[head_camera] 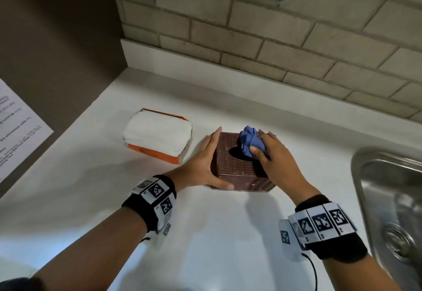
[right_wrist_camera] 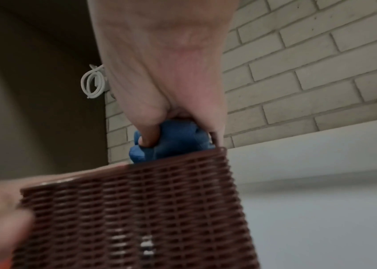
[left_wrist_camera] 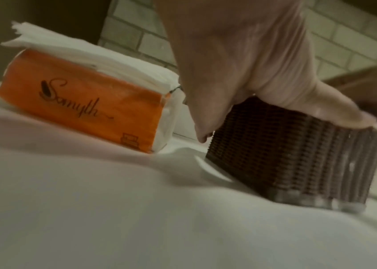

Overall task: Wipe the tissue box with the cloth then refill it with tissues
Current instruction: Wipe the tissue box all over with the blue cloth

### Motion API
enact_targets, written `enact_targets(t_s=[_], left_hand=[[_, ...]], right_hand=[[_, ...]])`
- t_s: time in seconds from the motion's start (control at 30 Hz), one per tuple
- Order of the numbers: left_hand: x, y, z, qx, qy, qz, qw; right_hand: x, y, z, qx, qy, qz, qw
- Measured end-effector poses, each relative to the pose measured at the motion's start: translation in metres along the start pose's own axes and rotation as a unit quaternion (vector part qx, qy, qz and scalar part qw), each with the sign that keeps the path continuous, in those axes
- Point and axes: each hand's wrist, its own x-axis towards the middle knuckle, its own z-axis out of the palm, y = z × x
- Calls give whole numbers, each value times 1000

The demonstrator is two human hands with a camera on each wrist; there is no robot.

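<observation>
White countertop (head_camera: pixel 205 222) runs along a grey brick wall (head_camera: pixel 274 39), with a steel sink (head_camera: pixel 388 199) off to our right and a printed sheet of paper (head_camera: pixel 16 126) stuck on the dark panel to our left. Right in the middle sits the tissue box (head_camera: pixel 235 165), a brown woven-looking cube with a dark oval opening on top, standing flat on the counter. Our left hand (head_camera: pixel 205 165) is laid flat along the box's left side, fingers straight and pressed against it, thumb wrapped round to the near front corner, so it's bracing the box rather than properly clutching it. Our right hand (head_camera: pixel 274 156) has the cloth (head_camera: pixel 250 141), a scrunched-up blue rag, bunched up in curled fingers with the thumb dug into it, and it's pressed down on the box's top, at the far right part next to the opening. Over to the left of the box, near but not touching it, is the tissue pack (head_camera: pixel 157 136), orange wrapper torn open on top with the white stack of tissues showing. From the left wrist view we can read a curly script logo on the pack's orange side. Both wrists wear black bands with printed square markers.
</observation>
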Motion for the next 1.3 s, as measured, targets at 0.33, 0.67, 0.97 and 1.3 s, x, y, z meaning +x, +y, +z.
enact_targets(t_s=[0.33,0.67,0.97,1.3], left_hand=[[13,-18,6,-19,70,51,996],[14,-15,8,-48,70,64,994],[10,-18,9,-43,47,79,995],[11,-18,8,-44,13,50,998]], right_hand=[[-6,-22,21,-19,-5,-55,998],[5,-41,22,-9,-15,-63,998],[10,-50,20,-37,-21,-49,998],[9,-56,20,-117,-27,-25,992]])
